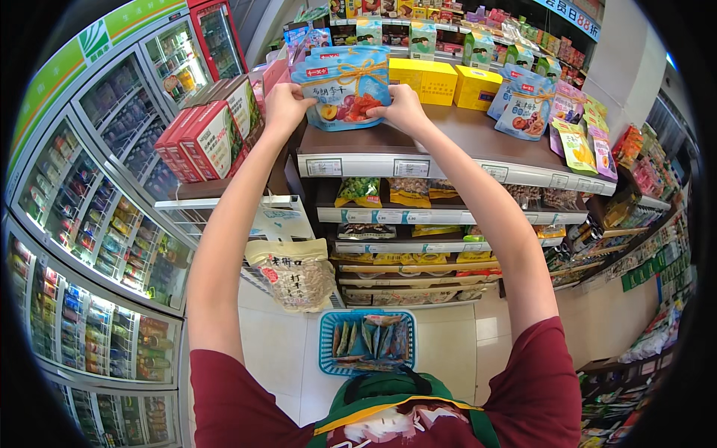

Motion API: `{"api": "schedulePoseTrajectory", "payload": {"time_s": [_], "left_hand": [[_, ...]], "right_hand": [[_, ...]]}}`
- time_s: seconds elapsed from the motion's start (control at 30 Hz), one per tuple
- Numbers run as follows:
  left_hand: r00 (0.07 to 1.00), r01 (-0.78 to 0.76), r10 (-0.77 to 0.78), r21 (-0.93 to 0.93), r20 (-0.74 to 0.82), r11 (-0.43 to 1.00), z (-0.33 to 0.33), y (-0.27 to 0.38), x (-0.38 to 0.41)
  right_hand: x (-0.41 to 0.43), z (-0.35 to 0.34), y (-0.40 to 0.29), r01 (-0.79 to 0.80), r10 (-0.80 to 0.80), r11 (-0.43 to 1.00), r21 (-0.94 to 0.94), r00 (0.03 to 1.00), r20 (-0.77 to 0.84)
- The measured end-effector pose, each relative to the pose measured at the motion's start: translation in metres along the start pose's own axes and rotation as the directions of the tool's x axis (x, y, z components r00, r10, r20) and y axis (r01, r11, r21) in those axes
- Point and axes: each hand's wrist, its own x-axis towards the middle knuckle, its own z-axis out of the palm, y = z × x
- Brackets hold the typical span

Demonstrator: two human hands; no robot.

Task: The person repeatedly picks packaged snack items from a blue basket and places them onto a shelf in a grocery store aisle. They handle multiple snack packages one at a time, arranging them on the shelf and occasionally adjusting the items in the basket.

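Both hands grip the sides of a light blue dried-fruit pouch (pixel 344 84), which stands at the left end of the brown top shelf (pixel 358 143). My left hand (pixel 287 107) pinches its left edge, thumb on the front. On the right edge is my right hand (pixel 402 106), its thumb also across the front. More blue pouches show just behind the held one; whether they are gripped too is hidden. Yellow boxes (pixel 423 81) sit right of my right hand. Farther right stand similar blue pouches (pixel 525 103) and smaller yellow and purple pouches (pixel 580 143).
A blue plastic basket (pixel 324 341) holding several packets stands on the floor before me. Red boxes (pixel 204 143) are stacked at left, with a large bagged snack (pixel 296 275) hanging below. Glass-door drink coolers (pixel 103 207) line the left side. Lower shelves (pixel 403 215) hold bagged snacks.
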Motion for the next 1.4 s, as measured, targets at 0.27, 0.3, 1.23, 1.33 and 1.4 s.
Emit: {"api": "schedulePoseTrajectory", "payload": {"time_s": [0.27, 0.3, 1.23, 1.33, 1.4], "left_hand": [[0.991, 0.046, -0.034, 0.087, -0.133, 0.995, 0.017, 0.006, 0.010], [0.988, 0.049, -0.035, 0.084, -0.153, 0.995, 0.018, 0.006, 0.010], [0.820, -0.482, 0.394, -0.129, -0.415, 0.867, -0.046, 0.094, -0.307], [0.977, -0.202, 0.215, -0.351, -0.002, 0.914, 0.049, 0.079, -0.378], [0.936, 0.271, -0.132, -0.424, 0.327, 0.864, 0.118, 0.044, -0.447]], "right_hand": [[0.006, 0.004, 0.013, -0.065, 0.063, 0.994, -0.092, 0.998, -0.030], [0.005, 0.003, 0.010, -0.066, 0.064, 0.994, -0.088, 0.997, -0.031], [-0.300, -0.041, 0.054, 0.008, 0.075, 0.976, 0.217, 0.925, -0.373], [-0.432, 0.009, 0.142, -0.510, 0.576, 0.787, 0.347, 0.809, -0.115], [-0.514, 0.057, 0.166, -0.722, 0.729, 0.628, 0.291, 0.677, 0.104]]}}
